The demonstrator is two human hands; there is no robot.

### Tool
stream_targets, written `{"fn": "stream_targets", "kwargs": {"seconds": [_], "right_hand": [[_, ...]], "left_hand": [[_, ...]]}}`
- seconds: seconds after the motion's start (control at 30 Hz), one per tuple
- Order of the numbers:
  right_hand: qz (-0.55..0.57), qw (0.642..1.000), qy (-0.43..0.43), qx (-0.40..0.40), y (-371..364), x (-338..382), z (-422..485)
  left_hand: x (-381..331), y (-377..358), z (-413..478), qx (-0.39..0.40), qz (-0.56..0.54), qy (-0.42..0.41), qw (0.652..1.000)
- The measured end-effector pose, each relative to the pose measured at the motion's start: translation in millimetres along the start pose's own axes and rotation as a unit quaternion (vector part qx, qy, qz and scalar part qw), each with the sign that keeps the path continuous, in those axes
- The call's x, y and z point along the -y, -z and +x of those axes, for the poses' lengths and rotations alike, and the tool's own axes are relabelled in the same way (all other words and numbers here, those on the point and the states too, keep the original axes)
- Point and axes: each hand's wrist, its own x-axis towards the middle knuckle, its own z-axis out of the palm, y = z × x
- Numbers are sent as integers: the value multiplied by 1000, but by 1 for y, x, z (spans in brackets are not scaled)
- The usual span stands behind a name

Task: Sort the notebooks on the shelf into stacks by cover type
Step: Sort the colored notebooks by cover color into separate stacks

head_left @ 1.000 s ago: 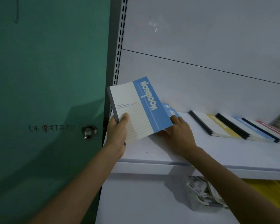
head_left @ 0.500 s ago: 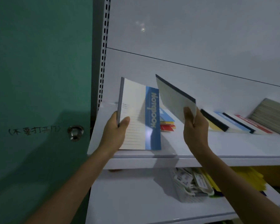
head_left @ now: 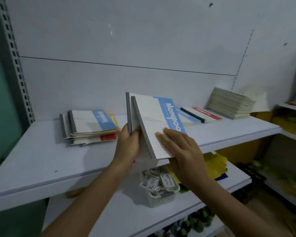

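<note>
The basket point(head_left: 162, 200) on the lower shelf point(head_left: 109, 211) holds white tags point(head_left: 154, 181). Our left hand point(head_left: 126, 147) grips two notebooks point(head_left: 152, 120) above the upper shelf point(head_left: 41, 159), long axis near upright, spines left; our right hand point(head_left: 181, 147) presses flat on them.

A stationery shop: slotted white shelving point(head_left: 41, 159) carries notebook stacks point(head_left: 91, 124) and a basket point(head_left: 161, 200) of tags.
</note>
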Motion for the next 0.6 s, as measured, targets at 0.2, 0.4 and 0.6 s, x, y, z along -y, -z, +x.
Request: {"fn": "stream_targets", "kwargs": {"seconds": [0.2,0.4,0.6], "right_hand": [[-21,999,-28,30,46,-69,-57],[-35,996,-45,75,85,-140,-109],[-41,995,-24,93,93,-178,-134]], "left_hand": [[17,-102,-24,38,-21,31,999],[33,-191,-51,88,-42,68,993],[42,-232,-61,77,-34,89,992]]}}
